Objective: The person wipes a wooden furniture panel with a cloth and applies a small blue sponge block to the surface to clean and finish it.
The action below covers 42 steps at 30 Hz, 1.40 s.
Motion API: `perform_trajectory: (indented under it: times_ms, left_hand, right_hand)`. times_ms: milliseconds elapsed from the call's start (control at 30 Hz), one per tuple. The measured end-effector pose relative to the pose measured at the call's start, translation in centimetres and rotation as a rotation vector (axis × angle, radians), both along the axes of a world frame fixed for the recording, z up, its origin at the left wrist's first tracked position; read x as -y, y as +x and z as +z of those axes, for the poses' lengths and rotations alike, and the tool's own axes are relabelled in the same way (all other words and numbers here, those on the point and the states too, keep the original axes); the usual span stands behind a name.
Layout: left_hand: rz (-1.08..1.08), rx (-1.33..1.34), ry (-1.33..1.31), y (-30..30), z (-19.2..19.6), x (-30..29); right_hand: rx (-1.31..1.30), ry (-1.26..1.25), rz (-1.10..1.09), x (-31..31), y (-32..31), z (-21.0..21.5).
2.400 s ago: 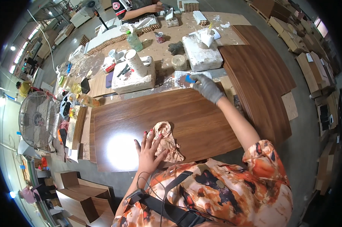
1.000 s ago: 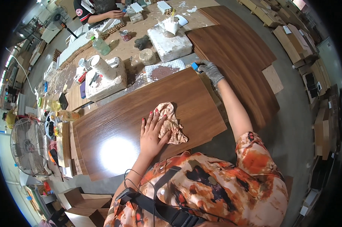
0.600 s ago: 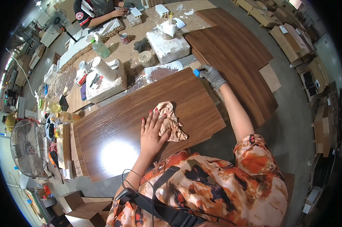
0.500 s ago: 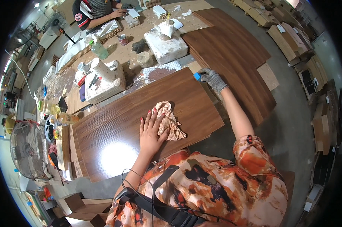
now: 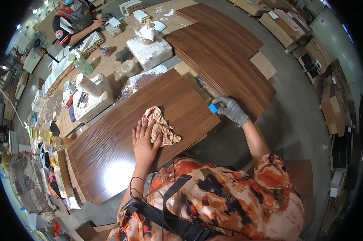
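A dark brown wood-grain panel (image 5: 109,144) lies in front of me with another board under it. My left hand (image 5: 144,143), bare with red nails, rests flat on it, fingers stretched out. Its thumb side touches a crumpled, patterned cloth (image 5: 162,130). My right hand (image 5: 231,110), in a grey knitted glove, pinches a small blue block (image 5: 213,108). The block is at the panel's right short edge, close to the near right corner.
More brown panels (image 5: 225,52) are stacked at the right. Beyond my panel stand paint-stained white blocks (image 5: 149,52), a white cup (image 5: 84,83) and a green-tinted bottle (image 5: 82,65). A co-worker (image 5: 75,24) works at the far left. A fan (image 5: 29,182) stands at left.
My right hand has brought the blue block along the panel's right edge, from the far corner toward the near one. My left hand stays beside the cloth. The whole view has shifted.
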<state>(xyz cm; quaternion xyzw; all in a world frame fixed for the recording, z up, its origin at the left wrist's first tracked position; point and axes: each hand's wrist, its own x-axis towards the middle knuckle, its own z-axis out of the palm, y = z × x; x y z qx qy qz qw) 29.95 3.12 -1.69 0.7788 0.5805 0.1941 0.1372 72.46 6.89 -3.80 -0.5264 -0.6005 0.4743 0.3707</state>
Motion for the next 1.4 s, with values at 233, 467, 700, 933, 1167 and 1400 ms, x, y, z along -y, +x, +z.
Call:
perform_trajectory:
  times_ms: [233, 467, 700, 933, 1167, 1400]
  left_hand:
    - [0.001, 0.010, -0.027, 0.2, -0.1, 0.2]
    - [0.052, 0.002, -0.024, 1.7, 0.3, 1.3]
    - [0.023, 0.000, -0.017, 1.7, 0.6, 1.1]
    - [0.035, -0.006, -0.025, 1.4, 0.9, 1.3]
    - [0.035, 0.011, -0.034, 1.3, 1.2, 1.2]
    - [0.033, -0.001, -0.032, 1.4, 0.9, 1.3]
  right_hand:
    - [-0.003, 0.004, -0.004, 7.6, 2.7, 2.0]
    - [-0.007, 0.073, -0.065, 5.2, -0.1, 1.6]
    - [-0.042, 0.050, -0.102, -0.7, -2.0, -0.7]
    - [0.041, 0.108, -0.072, -12.6, -5.9, -2.6]
    - [0.126, 0.105, -0.088, -24.2, -9.7, -3.9]
    - [0.195, 0.033, -0.067, -29.9, -10.7, -2.9]
